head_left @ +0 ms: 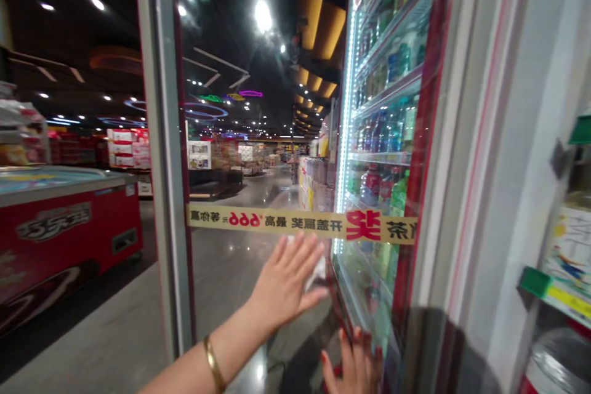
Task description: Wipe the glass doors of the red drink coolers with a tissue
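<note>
Pressing left hand (284, 280) flat on a glass cooler door (258, 258), fingers spread, crumpled white cloth (316, 274) at the palm, partly blurred. Gold bangle (214, 364) on that wrist. Right hand (351, 364) sits low at frame bottom, red-nailed fingers (348, 362) up beside the door's lower edge; open or gripping, cannot tell. Yellow strip (300, 223) with red lettering crosses the glass just above the left hand. Behind the glass: shelves of bottled drinks (372, 132). Farther left: red chest freezer (60, 240) on polished supermarket floor (115, 332).
</note>
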Motion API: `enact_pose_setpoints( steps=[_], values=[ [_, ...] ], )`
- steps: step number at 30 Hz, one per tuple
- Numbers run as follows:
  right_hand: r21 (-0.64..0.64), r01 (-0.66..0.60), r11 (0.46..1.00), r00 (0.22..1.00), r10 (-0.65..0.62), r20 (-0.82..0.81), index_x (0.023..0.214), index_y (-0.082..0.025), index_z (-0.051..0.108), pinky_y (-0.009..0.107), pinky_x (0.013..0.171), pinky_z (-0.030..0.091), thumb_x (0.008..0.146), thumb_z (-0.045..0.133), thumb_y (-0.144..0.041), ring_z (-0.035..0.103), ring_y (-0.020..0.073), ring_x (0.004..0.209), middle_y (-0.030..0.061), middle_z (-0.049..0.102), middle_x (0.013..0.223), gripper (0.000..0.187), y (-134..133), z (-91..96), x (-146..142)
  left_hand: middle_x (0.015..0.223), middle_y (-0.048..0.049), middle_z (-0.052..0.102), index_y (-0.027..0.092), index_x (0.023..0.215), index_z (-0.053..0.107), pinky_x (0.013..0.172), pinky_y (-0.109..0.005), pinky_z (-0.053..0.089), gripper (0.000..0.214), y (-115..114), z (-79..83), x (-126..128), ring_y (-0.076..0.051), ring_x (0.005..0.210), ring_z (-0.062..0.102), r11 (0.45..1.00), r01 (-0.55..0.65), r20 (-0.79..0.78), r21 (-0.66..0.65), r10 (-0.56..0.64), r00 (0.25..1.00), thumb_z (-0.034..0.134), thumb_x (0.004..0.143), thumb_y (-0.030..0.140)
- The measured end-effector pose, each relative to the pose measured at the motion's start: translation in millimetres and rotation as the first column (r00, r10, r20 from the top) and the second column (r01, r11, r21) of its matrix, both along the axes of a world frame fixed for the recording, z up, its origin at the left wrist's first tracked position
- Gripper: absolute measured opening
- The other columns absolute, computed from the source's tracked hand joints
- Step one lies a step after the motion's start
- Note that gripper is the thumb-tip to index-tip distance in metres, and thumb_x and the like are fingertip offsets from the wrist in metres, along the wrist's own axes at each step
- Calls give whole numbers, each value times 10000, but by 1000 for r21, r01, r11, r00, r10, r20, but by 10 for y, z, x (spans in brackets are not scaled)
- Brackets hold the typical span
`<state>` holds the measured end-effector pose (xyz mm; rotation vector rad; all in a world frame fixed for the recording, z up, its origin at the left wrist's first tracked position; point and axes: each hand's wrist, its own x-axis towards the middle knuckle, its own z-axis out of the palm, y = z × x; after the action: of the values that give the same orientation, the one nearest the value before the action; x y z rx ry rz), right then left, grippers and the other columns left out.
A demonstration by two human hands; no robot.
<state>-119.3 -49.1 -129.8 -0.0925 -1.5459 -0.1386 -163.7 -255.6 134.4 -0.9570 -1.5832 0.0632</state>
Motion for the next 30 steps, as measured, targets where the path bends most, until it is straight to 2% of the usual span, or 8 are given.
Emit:
enact_pose_setpoints(
  steps=[4,7,10,12,17,20,27,30],
  values=[
    [-178,22,984,999,-13,48,1741,-140,299,711,1234,394,1086,509,-492,539,444,1479,272,564,1589,773,-68,51,118,1816,156,206,384,1671,435,1417,-295,93,737,-332,-451,108,-128,1732,12,965,55,-80,-258,-78,994,417,1036,758],
    [-196,41,980,995,-22,98,1755,-130,243,721,1250,354,1110,461,-466,550,433,1457,280,573,1574,760,-96,115,176,1856,-58,64,204,1766,145,1428,-458,3,819,-451,166,-81,-231,1736,-44,996,12,47,93,-16,999,424,1098,588],
    [-211,24,977,994,0,112,1758,-124,226,717,1234,364,1110,463,-461,547,446,1451,285,598,1537,768,-104,130,201,1858,-130,-54,204,1769,6,1406,-615,3,810,-220,868,-201,-299,1729,-101,842,-101,287,530,-67,955,383,1122,513],
    [-207,7,978,994,15,107,1753,-110,235,715,1236,358,1107,475,-469,533,454,1462,292,610,1512,777,-103,123,213,1863,-128,-28,201,1771,43,1407,-616,-5,855,8,887,-146,-307,1734,-81,836,-91,258,541,-62,964,435,1101,558],
    [-210,-4,978,990,33,136,1755,-107,216,709,1231,349,1120,440,-476,538,433,1459,304,586,1540,768,-99,123,245,1833,82,246,324,1613,547,1438,-366,60,651,150,-630,303,-197,1739,44,998,27,-15,-65,-28,999,504,1039,627],
    [-198,17,980,987,16,162,1751,-98,222,699,1210,364,1122,424,-445,501,436,1500,309,558,1577,747,-107,135,257,1790,237,259,462,1603,524,1403,-246,105,544,-141,-1147,376,-86,1716,55,996,58,-59,-71,-62,996,412,1075,528],
    [-251,-13,968,986,54,158,1764,-142,198,722,1228,347,1094,480,-421,491,448,1506,278,520,1628,778,-143,121,258,1856,-103,-62,224,1769,0,1405,-648,23,827,8,623,17,-315,1728,-85,882,-106,256,459,-17,967,444,1103,431],
    [-255,-17,967,984,61,166,1764,-133,189,738,1230,336,1099,461,-424,531,442,1450,288,534,1603,775,-140,128,272,1858,-88,19,235,1769,36,1418,-610,3,864,290,577,76,-306,1731,-52,929,-78,206,361,2,979,500,1089,497]
  ],
)
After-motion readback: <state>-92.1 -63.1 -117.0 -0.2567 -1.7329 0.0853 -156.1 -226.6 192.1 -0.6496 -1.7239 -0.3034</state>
